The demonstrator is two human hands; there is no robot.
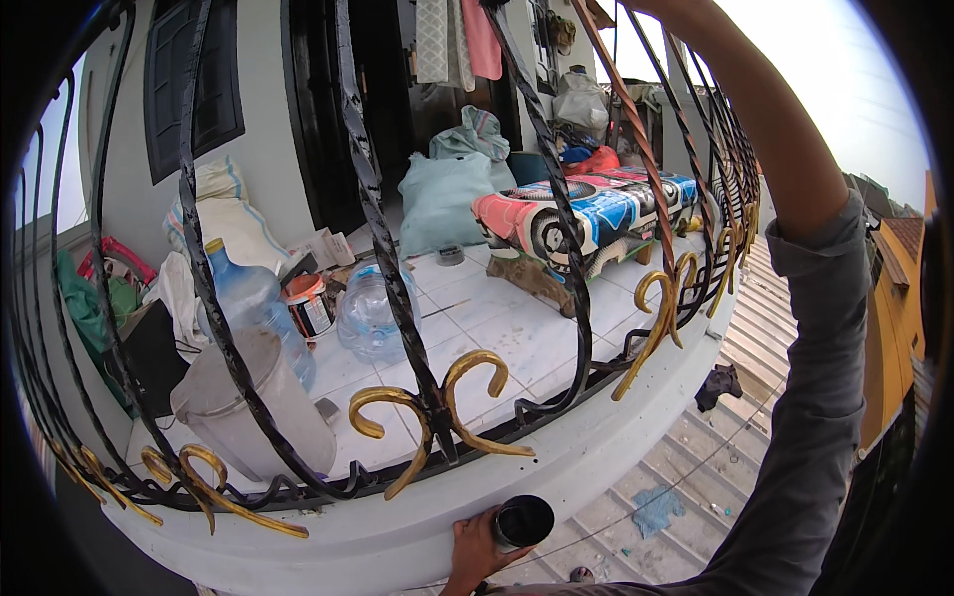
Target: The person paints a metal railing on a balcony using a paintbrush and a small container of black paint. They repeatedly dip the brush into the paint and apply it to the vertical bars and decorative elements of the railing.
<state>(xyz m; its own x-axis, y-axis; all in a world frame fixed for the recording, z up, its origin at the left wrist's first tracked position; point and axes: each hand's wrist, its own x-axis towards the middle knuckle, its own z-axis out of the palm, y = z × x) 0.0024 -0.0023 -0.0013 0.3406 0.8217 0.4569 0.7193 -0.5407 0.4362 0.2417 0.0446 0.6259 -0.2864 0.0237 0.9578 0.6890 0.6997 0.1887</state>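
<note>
At the bottom, my left hand [474, 549] is wrapped round a small dark cup [524, 522] with a black inside, just below the white balcony ledge [397, 531]. My right arm, in a grey sleeve, stretches up along the right side. Only the base of my right hand [668, 10] shows at the top edge, near the upper railing; its fingers are out of the picture. Before me curves a metal railing [370, 199] of twisted bars, mostly glossy black. One bar [636, 129] to the right looks reddish brown. Gold scrolls [477, 368] decorate the railing's foot.
Behind the railing stand a grey bucket [253, 397], a blue water jug [243, 288], a clear jug [373, 313], stuffed sacks [447, 204] and a colourfully covered bench [596, 214]. Below right lies a ribbed roof [686, 467] with a blue rag [658, 510] and a dark cloth [717, 386].
</note>
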